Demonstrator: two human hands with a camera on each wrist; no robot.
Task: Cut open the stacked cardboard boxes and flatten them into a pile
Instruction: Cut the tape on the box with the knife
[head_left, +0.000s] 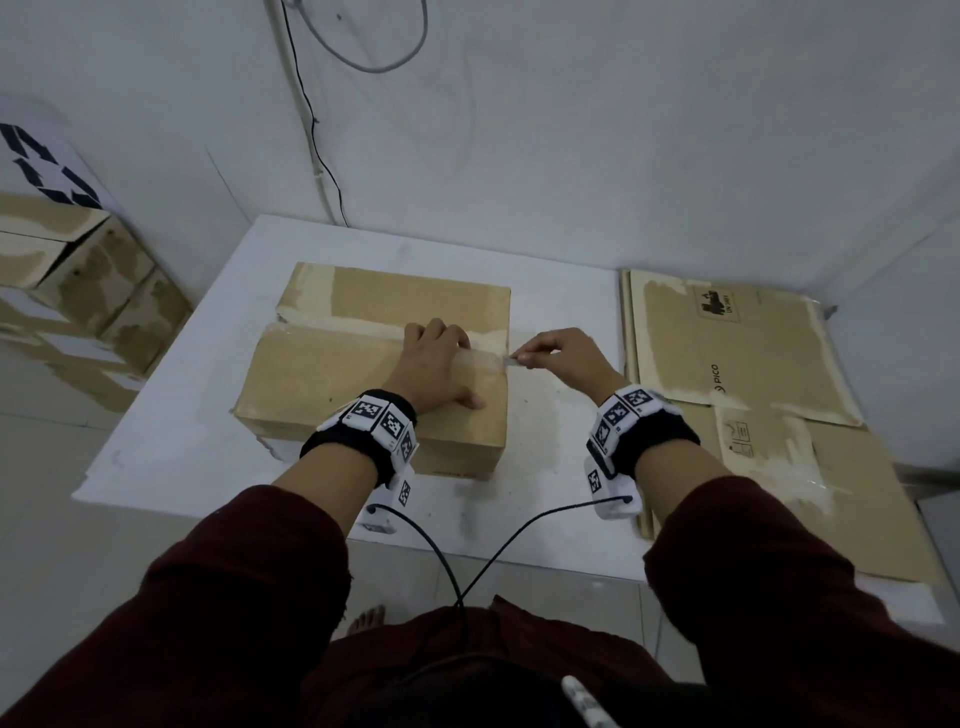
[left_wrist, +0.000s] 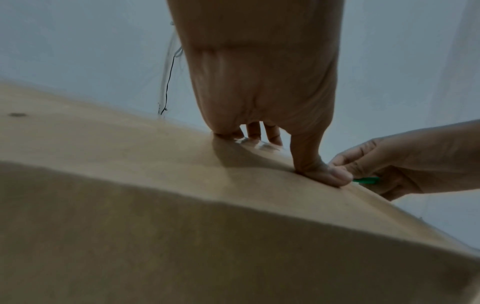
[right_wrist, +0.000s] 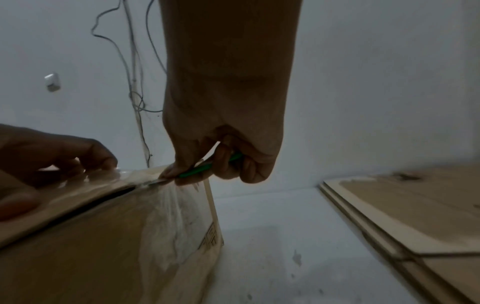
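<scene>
Closed brown cardboard box (head_left: 332, 374) flat on white table, clear tape along top seam; flattened brown cardboard sheets (head_left: 753, 364) piled to its right; green-handled cutter (right_wrist: 207, 166) w/ blade at seam's right end.

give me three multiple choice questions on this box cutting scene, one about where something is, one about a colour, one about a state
1. Where does the pile of flattened cardboard lie, seen from the person?
A. right of the box
B. left of the box
C. on top of the box

2. What colour is the handle of the cutter?
A. red
B. green
C. yellow

3. What is the left hand doing?
A. hanging off the table
B. holding the cutter
C. pressing flat on the box top

Answers:
1. A, the head view shows the flat sheets beside the box on the right.
2. B, the right wrist view shows a green handle between the fingers of the right hand.
3. C, its spread fingers lie on the box top by the taped seam.
</scene>
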